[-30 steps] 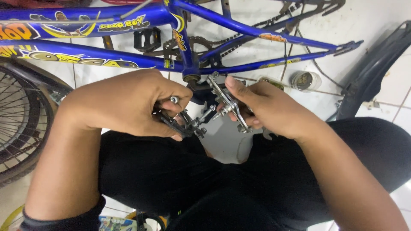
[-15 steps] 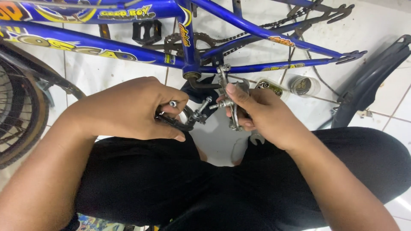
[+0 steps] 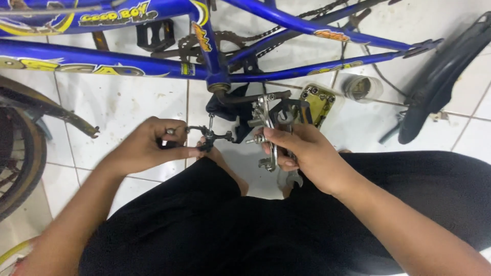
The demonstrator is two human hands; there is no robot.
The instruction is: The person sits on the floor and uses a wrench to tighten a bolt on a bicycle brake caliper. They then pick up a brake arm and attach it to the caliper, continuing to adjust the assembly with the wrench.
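A blue bicycle frame [image 3: 153, 64] lies across the white tiled floor in front of me. My left hand [image 3: 148, 145] pinches a small black metal brake part [image 3: 207, 137] with a bolt sticking up. My right hand [image 3: 302, 153] grips a silver brake caliper [image 3: 266, 125], with a wrench [image 3: 289, 179] showing below the fingers. The two parts are a short gap apart, just below the frame's bottom bracket [image 3: 221, 88]. My legs in black trousers fill the lower view.
A bicycle wheel [image 3: 20, 163] sits at the left edge. A black mudguard [image 3: 445, 76] lies at the right. A yellow-green pedal [image 3: 319, 102] and a small clear round container [image 3: 362, 87] rest on the tiles behind my right hand. Chain and crank [image 3: 225, 41] lie behind the frame.
My hands have drawn apart: the left one moved left with the black part, separating it from the silver caliper held in the right. The view shifted down slightly.
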